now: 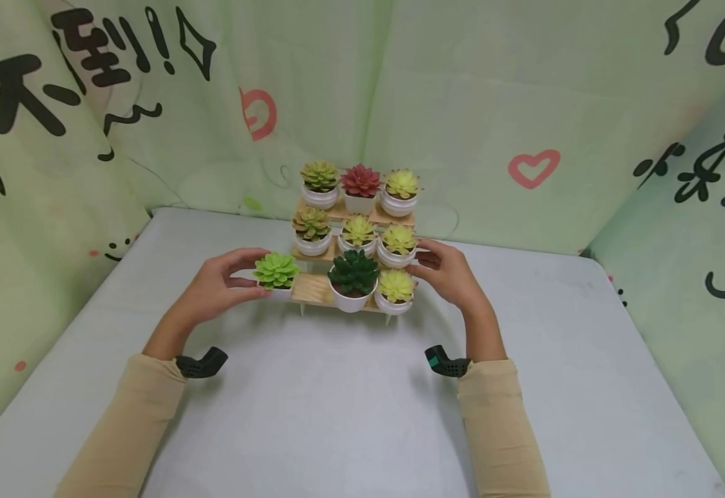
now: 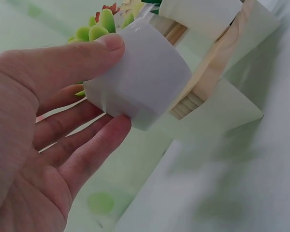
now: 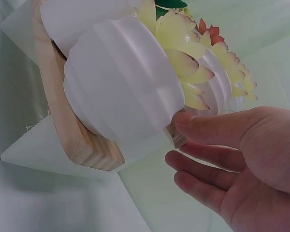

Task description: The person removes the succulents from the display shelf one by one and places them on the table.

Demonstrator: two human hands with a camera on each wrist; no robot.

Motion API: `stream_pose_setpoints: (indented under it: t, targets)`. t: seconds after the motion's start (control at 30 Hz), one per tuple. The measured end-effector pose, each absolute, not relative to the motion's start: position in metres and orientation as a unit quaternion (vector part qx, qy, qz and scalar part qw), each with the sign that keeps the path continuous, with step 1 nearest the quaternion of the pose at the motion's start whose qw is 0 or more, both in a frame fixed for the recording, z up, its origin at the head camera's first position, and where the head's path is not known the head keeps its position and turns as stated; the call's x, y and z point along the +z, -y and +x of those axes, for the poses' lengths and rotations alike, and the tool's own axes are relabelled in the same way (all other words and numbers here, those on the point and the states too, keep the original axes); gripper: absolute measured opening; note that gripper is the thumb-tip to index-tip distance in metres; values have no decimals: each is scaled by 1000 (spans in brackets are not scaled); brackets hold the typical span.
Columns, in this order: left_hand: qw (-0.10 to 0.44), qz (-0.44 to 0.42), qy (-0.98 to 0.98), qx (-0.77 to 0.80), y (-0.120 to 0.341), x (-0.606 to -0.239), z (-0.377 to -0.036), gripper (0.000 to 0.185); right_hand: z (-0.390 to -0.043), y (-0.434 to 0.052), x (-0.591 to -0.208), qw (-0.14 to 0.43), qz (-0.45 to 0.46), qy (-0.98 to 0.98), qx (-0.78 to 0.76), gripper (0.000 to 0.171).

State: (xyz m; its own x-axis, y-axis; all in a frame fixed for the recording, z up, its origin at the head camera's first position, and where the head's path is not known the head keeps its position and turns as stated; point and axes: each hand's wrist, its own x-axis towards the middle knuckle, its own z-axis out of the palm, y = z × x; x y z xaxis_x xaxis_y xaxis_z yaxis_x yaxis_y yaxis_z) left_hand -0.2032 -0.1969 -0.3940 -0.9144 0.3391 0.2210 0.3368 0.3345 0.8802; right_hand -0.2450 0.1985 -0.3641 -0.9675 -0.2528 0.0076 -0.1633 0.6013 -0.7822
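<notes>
My left hand grips a bright green succulent in a white pot, thumb on one side and fingers on the other. This pot is at the left end of the bottom tier of a three-tier wooden plant stand. On the right, my right hand holds the end of the stand's middle board, with the thumb tip on it and the fingers partly behind. Close to that thumb sits a yellow-green succulent in a ridged white pot. A dark green succulent stands beside it.
The upper tiers carry several more potted succulents, among them a red one at the top middle. Under the stand is a white table. A pale green printed curtain surrounds the table at the back and sides.
</notes>
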Motion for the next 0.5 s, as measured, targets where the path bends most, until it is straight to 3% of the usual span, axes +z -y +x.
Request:
stream_pose_setpoints:
  t: [0.5]
  targets:
    - [5, 189, -824, 534, 203, -395, -207, 59, -245, -199, -364, 49, -119, -892, -433, 50]
